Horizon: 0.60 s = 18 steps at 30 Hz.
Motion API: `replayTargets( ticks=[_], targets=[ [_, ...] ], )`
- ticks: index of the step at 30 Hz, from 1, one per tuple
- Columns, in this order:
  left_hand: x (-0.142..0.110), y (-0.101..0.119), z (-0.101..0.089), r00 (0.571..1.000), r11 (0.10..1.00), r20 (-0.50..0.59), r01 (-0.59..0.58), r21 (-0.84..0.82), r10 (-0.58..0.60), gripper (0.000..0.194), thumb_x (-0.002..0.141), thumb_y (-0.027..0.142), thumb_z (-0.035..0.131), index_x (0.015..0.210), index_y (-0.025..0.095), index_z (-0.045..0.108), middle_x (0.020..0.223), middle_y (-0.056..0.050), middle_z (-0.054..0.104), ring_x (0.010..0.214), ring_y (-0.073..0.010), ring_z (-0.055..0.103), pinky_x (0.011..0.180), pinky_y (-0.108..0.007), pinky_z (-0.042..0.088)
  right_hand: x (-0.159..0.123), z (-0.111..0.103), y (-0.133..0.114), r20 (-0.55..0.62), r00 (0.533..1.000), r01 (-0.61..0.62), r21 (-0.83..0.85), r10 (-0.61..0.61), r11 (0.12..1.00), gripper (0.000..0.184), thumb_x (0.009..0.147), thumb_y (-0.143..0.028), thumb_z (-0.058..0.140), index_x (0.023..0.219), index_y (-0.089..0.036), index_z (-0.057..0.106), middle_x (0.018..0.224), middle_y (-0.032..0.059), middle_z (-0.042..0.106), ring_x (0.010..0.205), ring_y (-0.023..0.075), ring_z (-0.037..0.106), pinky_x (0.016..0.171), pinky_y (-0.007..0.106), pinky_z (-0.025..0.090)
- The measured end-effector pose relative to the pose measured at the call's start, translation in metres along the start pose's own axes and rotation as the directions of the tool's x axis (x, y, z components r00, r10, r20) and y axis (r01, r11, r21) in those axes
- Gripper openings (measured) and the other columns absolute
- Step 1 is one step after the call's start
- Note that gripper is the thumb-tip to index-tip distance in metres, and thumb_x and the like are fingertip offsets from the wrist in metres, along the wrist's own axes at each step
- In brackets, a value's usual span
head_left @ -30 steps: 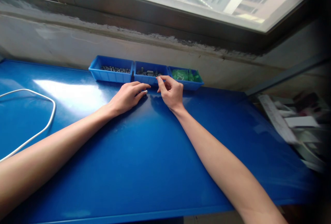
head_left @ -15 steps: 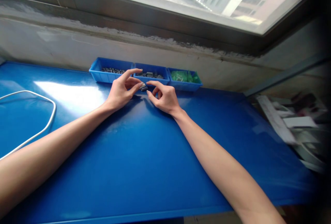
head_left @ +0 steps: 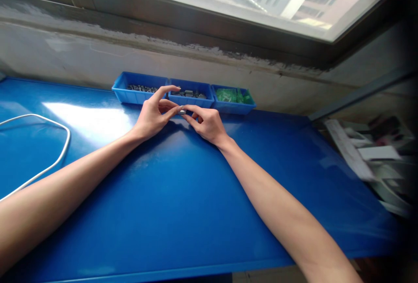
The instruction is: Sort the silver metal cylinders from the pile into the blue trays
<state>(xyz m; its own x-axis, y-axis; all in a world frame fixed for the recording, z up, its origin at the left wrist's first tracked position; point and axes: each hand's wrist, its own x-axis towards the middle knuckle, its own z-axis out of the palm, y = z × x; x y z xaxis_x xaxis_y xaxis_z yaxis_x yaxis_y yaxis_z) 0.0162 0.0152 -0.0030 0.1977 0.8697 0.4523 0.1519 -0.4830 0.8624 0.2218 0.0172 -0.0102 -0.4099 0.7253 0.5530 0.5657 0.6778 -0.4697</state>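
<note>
Just in front of the blue bins, my left hand pinches a small grey piece between thumb and a finger, its index finger raised above. My right hand closes on the right side of the same piece with thumb and index finger. The fingers cover most of the piece, so its exact kind is hard to make out. Behind the hands, the middle blue bin holds similar grey pieces.
The left blue bin contains many small dark parts. Green pieces fill the right blue bin. A white cable curves over the blue table at left. Blurred white items are at the right edge.
My right hand's thumb and index finger have moved left and closed onto the grey piece. The piece now looks more level. My left hand has kept its pinch.
</note>
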Motion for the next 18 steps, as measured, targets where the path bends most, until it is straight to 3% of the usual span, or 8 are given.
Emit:
replayTargets(
  ticks=[5, 12, 15, 18],
  targets=[
    [-0.0001, -0.0011, 0.0008, 1.0, 1.0, -0.012, 0.008, -0.006, -0.008, 0.06, 0.083, 0.047, 0.079, 0.132, 0.021, 0.058, 0.087, -0.002, 0.076, 0.079, -0.0186, 0.076, 0.075, -0.026, 0.062, 0.0002, 0.001, 0.0003, -0.015, 1.0, 0.014, 0.002, -0.013, 1.0, 0.028, 0.098, -0.039, 0.063, 0.116, -0.021, 0.076, 0.087, 0.0024, 0.078, 0.07, 0.0141, 0.068, 0.068, 0.024, 0.048],
    [0.0031, -0.0047, 0.0012, 0.994, 0.991, -0.114, 0.02, 0.134, -0.004, 0.033, 0.095, 0.047, 0.062, 0.11, 0.018, 0.068, 0.084, -0.004, 0.076, 0.079, -0.0182, 0.075, 0.074, -0.025, 0.058, 0.0007, 0.0024, 0.0015, -0.08, 0.996, -0.041, -0.015, 0.04, 0.999, 0.026, 0.096, -0.04, 0.065, 0.105, -0.019, 0.077, 0.08, 0.003, 0.076, 0.068, 0.0152, 0.067, 0.066, 0.024, 0.045],
    [0.0035, -0.005, 0.0008, 0.993, 0.961, -0.119, 0.026, 0.275, 0.007, 0.027, 0.096, 0.041, 0.06, 0.096, 0.017, 0.072, 0.089, -0.006, 0.078, 0.083, -0.0195, 0.074, 0.076, -0.027, 0.055, 0.0023, 0.0009, 0.0, -0.136, 0.984, -0.106, 0.058, 0.113, 0.993, 0.028, 0.096, -0.044, 0.064, 0.099, -0.019, 0.076, 0.069, 0.0007, 0.07, 0.059, 0.0136, 0.062, 0.062, 0.025, 0.044],
    [0.0023, -0.0036, 0.0011, 0.998, 0.914, -0.036, -0.033, 0.405, 0.052, 0.026, 0.095, 0.036, 0.06, 0.099, 0.016, 0.076, 0.099, -0.008, 0.079, 0.089, -0.0215, 0.073, 0.08, -0.028, 0.055, 0.005, -0.0026, 0.0, -0.175, 0.955, -0.195, 0.238, 0.24, 0.952, 0.034, 0.094, -0.05, 0.063, 0.091, -0.019, 0.074, 0.063, -0.0009, 0.066, 0.055, 0.0124, 0.059, 0.058, 0.024, 0.044]
  ],
)
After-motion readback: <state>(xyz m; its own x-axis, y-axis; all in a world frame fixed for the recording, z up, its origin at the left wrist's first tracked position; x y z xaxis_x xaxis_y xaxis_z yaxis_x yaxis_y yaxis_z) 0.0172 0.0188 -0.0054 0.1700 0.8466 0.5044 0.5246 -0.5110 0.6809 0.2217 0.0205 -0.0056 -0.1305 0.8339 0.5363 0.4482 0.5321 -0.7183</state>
